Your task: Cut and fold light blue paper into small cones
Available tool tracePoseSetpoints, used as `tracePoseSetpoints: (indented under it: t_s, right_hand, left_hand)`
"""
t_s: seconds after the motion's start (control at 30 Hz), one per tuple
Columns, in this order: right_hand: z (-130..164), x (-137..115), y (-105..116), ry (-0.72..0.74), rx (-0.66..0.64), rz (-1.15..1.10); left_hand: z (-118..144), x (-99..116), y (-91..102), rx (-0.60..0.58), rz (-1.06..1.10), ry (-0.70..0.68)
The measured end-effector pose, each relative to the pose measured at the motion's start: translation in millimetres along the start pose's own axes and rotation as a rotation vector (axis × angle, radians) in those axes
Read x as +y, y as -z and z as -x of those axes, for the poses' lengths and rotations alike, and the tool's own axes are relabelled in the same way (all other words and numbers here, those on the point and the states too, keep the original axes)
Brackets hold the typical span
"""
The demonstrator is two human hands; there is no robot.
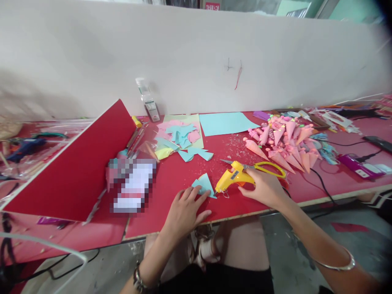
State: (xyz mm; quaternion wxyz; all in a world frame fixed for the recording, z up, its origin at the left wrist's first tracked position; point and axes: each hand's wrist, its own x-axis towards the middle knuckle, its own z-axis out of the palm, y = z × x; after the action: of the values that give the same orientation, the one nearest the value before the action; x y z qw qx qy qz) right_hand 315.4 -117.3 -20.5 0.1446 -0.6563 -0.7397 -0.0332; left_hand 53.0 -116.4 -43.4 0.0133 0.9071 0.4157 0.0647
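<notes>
Left grip, spread, pins the blue paper; right grip, wrapped round the glue gun, best holds steady at the paper's corner, nozzle clear of fingertips.

Single head-worn view, looked forward and down from above the wearer's lap. Faced the worktop, with the pale partition behind it across the upper part of the picture. Range near: hands sat below mid-height, fingers distinct; forearms ran up from the lower edge and lower right. Wide coverage, floor included. Worktop's front edge slanted, higher toward the right.
</notes>
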Motion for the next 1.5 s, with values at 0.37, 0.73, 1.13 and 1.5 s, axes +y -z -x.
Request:
tracePoseSetpoints:
  t_s: [0.37, 0.73, 1.13, 1.5]
  right_hand:
    - [0, -1, 7, 0.015, -0.045, 0.117]
    - [-2, -1, 7, 0.023, -0.038, 0.147]
    - [-9, -5, 7, 0.055, -0.001, 0.157]
    - [-16, -9, 5, 0.032, 0.002, 0.2]
  left_hand:
    - [0, 1, -0.6, 0.021, 0.0, 0.007]
    - [0, 2, -0.3, 0.019, -0.003, 0.014]
    - [2, 2, -2.9, 0.04, -0.02, 0.015]
    - [2, 2, -4.5, 0.029, 0.009, 0.034]
